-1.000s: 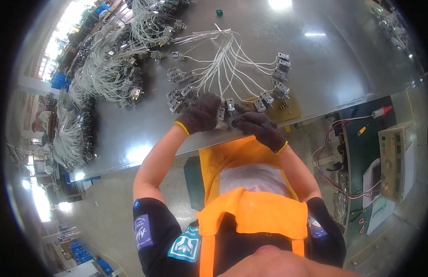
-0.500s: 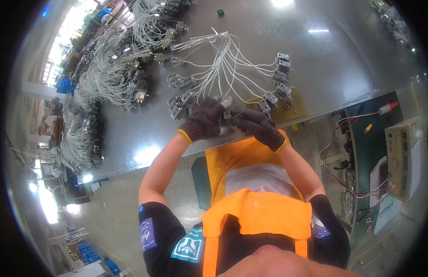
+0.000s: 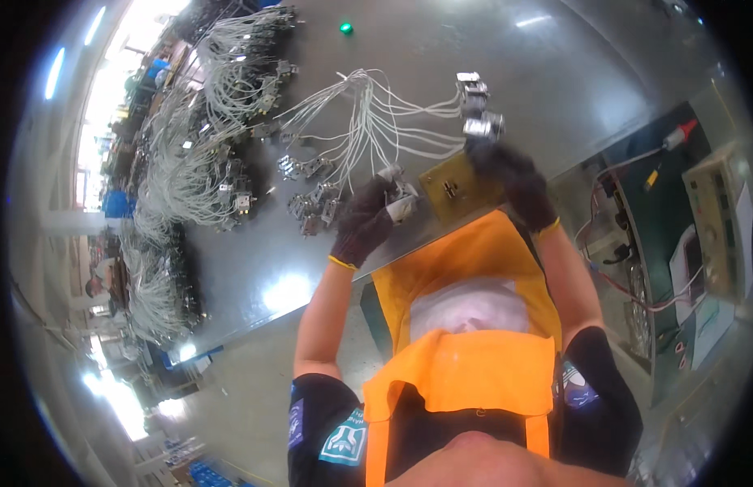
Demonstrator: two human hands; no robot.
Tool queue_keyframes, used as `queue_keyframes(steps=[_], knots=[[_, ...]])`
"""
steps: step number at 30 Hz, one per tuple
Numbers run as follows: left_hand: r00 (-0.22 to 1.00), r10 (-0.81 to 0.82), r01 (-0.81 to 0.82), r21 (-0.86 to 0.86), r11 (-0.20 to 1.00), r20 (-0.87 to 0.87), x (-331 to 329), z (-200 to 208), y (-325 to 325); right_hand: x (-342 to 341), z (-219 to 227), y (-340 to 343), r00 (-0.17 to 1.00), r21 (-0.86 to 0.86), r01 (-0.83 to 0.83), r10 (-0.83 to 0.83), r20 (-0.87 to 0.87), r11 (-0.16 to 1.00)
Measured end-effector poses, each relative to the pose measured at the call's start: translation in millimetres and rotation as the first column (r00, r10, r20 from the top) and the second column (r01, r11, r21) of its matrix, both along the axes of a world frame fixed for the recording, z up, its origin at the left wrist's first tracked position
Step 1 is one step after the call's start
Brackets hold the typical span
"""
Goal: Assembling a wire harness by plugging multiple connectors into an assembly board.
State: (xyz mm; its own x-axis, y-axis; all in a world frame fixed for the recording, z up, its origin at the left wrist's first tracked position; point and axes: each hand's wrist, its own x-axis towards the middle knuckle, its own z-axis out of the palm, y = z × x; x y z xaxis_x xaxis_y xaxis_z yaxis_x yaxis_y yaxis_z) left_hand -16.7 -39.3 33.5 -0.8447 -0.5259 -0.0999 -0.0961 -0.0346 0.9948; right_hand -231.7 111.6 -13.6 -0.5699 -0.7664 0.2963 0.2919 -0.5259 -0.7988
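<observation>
Smooth grey metal, bright with reflected lamps, tops the table (image 3: 571, 105), and a tangled heap of wired parts (image 3: 177, 174) runs along its left side. Near the front edge, the left hand (image 3: 364, 217) has thumb and fingers pinched on a small metal part (image 3: 404, 195), just left of a brownish-yellow plate (image 3: 461, 180) with small contacts (image 3: 451, 191) standing on it. The right hand (image 3: 513, 177) reaches past the plate's far side, fingertips at the nearer of some metal blocks (image 3: 483, 126); blur and overlap hide the fingers, so I cannot tell whether they grip it or merely touch it. White wires (image 3: 366, 109) fan out from one bunch toward these blocks and toward a left-hand cluster of similar parts (image 3: 311, 207). The likeliest trouble, I judge, is snagging: with so many thin leads converging, a tug on one could drag neighbours along or strain its joint. Thick dark gloves may dull the feel of such small pieces, so a loose pinch could let the part twist or drop over the edge onto the orange apron (image 3: 441, 252). A sideways knock might also bend the plate's contacts, and crowded wires invite mixing up one lead with another.
</observation>
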Motion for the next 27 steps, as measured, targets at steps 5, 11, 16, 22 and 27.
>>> queue_keyframes(steps=[5,11,16,22,27], knots=[[0.925,0.25,0.174,-0.905,0.388,0.286,-34,-10,43,-45,-17,-8,0.98,0.383,0.201,-0.185,-0.077,0.902],[0.954,0.171,-0.026,-0.501,0.865,0.246,-33,-26,34,-35,-6,15,0.967,0.392,0.216,-0.251,0.039,0.894],[0.973,0.172,-0.073,-0.505,0.86,0.152,-47,-24,45,-15,-11,30,0.945,0.313,0.173,-0.247,0.215,0.934],[0.963,0.257,-0.057,-0.868,0.494,0.083,-56,-34,52,8,-7,46,0.974,0.412,0.005,-0.098,0.205,0.911],[0.967,0.244,-0.041,-0.893,0.448,0.079,-59,-30,52,30,8,67,0.994,0.583,-0.064,0.0,0.11,0.81]])
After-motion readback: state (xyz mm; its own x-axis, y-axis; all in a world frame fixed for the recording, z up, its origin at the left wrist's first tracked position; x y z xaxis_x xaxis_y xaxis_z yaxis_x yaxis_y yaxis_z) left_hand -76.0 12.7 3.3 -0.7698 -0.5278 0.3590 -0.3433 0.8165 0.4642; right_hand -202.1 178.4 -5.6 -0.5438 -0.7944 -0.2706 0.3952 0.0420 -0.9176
